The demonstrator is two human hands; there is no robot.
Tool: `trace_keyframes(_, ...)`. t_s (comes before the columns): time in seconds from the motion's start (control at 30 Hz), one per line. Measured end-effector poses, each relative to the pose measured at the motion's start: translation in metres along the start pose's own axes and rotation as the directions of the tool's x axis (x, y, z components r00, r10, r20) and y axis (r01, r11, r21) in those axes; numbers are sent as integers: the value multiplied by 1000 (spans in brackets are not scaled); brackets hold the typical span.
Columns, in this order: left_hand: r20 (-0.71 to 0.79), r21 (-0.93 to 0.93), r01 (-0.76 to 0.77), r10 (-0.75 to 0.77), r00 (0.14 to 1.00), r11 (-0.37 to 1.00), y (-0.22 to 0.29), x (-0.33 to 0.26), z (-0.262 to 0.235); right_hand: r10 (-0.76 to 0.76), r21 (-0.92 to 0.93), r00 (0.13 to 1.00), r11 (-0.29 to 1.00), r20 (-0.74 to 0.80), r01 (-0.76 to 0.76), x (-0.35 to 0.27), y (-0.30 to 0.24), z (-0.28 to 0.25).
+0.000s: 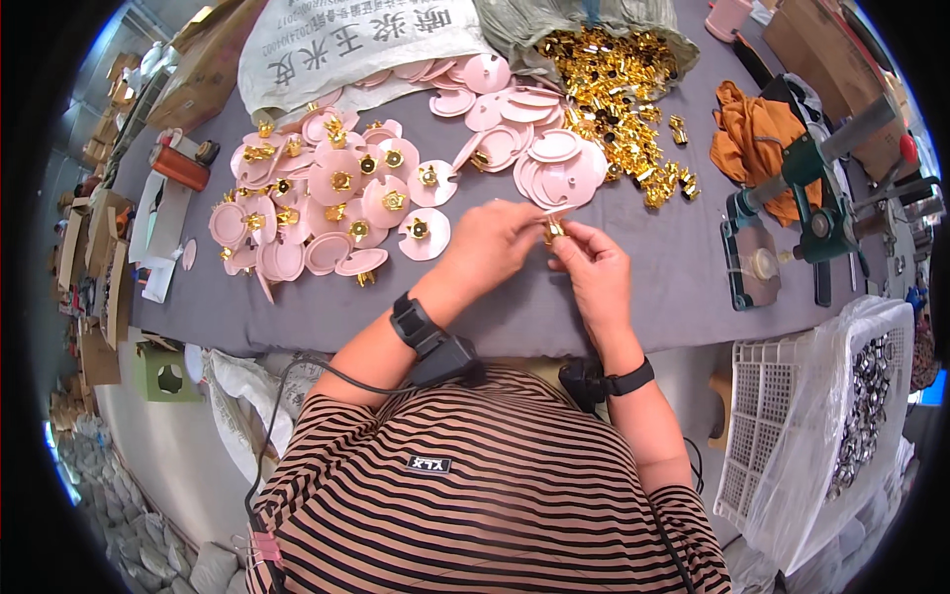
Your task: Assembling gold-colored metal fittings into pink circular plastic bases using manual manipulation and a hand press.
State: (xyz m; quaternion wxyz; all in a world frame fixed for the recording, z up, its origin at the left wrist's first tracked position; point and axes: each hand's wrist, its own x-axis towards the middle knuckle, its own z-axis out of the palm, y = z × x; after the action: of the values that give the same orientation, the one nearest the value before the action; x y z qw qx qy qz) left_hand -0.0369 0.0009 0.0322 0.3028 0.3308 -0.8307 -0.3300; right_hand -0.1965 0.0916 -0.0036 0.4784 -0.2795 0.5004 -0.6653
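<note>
Over the table's middle, my left hand (492, 241) pinches a pink disc (559, 212), seen nearly edge-on and partly hidden by the fingers. Just beneath the disc, a small gold metal fitting (553, 232) is gripped by my right hand (600, 275), thumb and fingertips closed around it. Fitting and disc seem to touch; how they join is hidden. Beyond my hands lie loose pink discs (566, 182) in an overlapping stack, and a heap of gold fittings (612, 114) spills from a sack. To the left spreads a pile of pink discs with gold fittings on them (327, 188).
A green hand press (807, 198) stands at the right, beside an orange cloth (757, 139). A white printed sack (361, 49) lies at the back. Below the table's right edge is a white plastic crate (757, 426) with metal parts. An orange-brown cylinder (178, 166) sits far left.
</note>
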Motion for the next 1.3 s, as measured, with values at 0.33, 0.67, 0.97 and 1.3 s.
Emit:
trace_keyframes(0.33, -77, 269, 52, -32, 997, 962, -85, 51, -60, -414, -559, 910, 753, 4, 346, 6, 24, -45)
trace_keyframes(0.67, -110, 982, 118, -62, 992, 150, -164, 105, -182, -422, -541, 906, 758, 17, 364, 6, 20, -40)
trace_keyframes(0.97, 66, 804, 141, -323, 944, 578, -144, 185, -162, -431, -553, 902, 756, -16, 351, 4, 12, -42)
trace_keyframes(1.3, -24, 72, 446, -445, 895, 892, -194, 201, -20, -440, -562, 895, 758, -66, 331, 6, 14, -50)
